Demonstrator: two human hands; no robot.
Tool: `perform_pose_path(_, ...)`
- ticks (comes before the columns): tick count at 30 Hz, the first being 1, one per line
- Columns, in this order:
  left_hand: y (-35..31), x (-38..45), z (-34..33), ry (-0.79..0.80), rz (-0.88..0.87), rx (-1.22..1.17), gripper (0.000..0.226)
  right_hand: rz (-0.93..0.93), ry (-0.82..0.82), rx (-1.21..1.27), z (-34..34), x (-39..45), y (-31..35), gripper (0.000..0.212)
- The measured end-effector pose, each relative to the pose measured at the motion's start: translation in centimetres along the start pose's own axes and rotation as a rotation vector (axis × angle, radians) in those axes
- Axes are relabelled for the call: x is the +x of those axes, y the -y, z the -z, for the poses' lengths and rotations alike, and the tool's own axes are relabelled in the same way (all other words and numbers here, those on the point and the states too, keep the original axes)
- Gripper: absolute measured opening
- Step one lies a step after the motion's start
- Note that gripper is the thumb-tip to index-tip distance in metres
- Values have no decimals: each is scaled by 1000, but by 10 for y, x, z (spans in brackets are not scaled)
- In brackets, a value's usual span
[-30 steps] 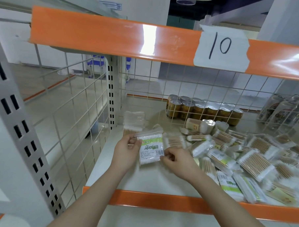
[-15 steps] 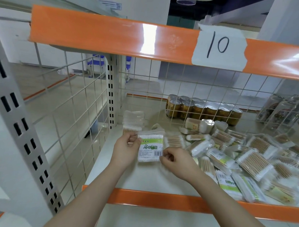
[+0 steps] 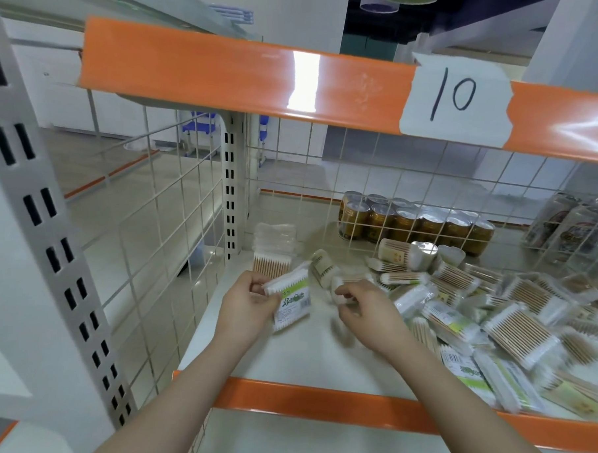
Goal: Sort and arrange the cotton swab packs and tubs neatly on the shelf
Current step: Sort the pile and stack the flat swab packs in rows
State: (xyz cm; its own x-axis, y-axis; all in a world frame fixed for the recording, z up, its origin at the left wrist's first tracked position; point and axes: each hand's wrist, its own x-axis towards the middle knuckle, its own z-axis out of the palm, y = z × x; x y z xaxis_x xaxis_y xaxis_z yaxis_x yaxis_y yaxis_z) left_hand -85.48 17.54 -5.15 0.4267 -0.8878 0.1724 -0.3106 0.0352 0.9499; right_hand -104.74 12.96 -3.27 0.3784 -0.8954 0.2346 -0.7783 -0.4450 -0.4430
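Head cam: the left hand (image 3: 248,305) is pinching a green-label swab pack (image 3: 292,300) by its left edge, holding it tilted just above the shelf (image 3: 296,363) near the left mesh side. The right hand (image 3: 366,310) is hovering just right of it, fingers curled and blurry, so can't tell if it's gripping anything. A neat stack of packs (image 3: 274,246) is sitting in the back-left corner, and a messy pile of packs and tubs (image 3: 500,320) is covering the right side.
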Motion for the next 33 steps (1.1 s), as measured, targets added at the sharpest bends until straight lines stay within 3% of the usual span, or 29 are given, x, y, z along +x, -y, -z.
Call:
perform_pose_path(9, 13, -12, 1, -158, -77, 253, 23, -12, -8, -91, 4, 5, -15, 30)
perform_pose_path(13, 18, -16, 0, -69, -162, 441, 28, -11, -1, -97, 5, 5, -18, 29)
perform_pose_path(17, 20, -13, -1, 128, -273, 606, 46, -17, 6, -104, 7, 6, -20, 26)
perform_pose_path(24, 13, -5, -3, 295, -247, 621, 59, -38, 24, -116, 7, 8, -23, 28)
perform_pose_path(30, 13, 0, -4, 177, -318, 841, 51, -39, 26, -123, 4, 9, -26, 28)
perform_pose_path(33, 19, 8, -3, 114, -442, 959, 58, -27, 14, -110, 0, 8, -28, 28)
